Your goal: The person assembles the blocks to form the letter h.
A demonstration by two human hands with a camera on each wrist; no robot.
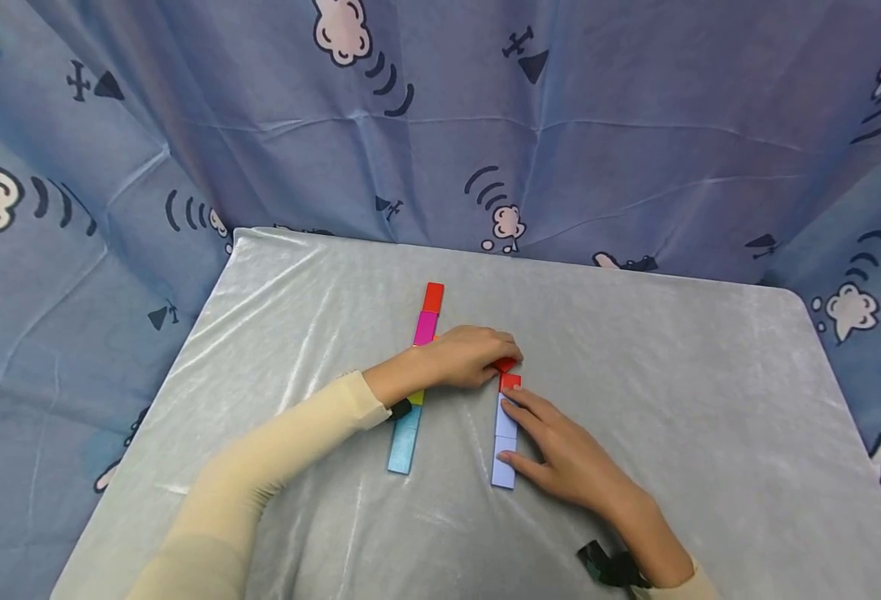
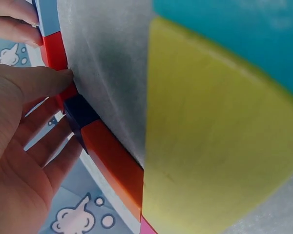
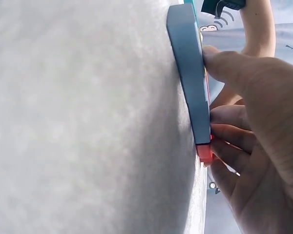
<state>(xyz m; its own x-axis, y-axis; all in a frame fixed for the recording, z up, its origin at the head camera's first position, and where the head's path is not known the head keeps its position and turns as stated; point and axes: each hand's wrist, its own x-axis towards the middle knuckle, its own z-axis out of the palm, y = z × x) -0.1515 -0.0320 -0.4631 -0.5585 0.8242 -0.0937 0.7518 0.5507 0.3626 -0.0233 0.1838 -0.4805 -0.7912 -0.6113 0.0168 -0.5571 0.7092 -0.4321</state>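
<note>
In the head view my left hand [image 1: 473,357] reaches over a line of coloured blocks and pinches a red block [image 1: 505,364] at the far end of a second line. The left wrist view shows the thumb against that red block, with fingers behind it. A dark blue block [image 2: 81,113] and an orange block [image 2: 113,168] adjoin it. My right hand [image 1: 563,450] rests its fingertips on the second line, the thumb on a light blue block [image 1: 504,473] and the other fingers near another red block [image 1: 510,382]. The left hand hides part of both lines.
The left line runs from a red block [image 1: 433,297] through a magenta block [image 1: 426,327] and a yellow block [image 2: 215,131] to teal blocks [image 1: 403,450]. Beneath lies a pale grey cloth [image 1: 673,400] on the table; a patterned blue curtain [image 1: 440,150] hangs behind.
</note>
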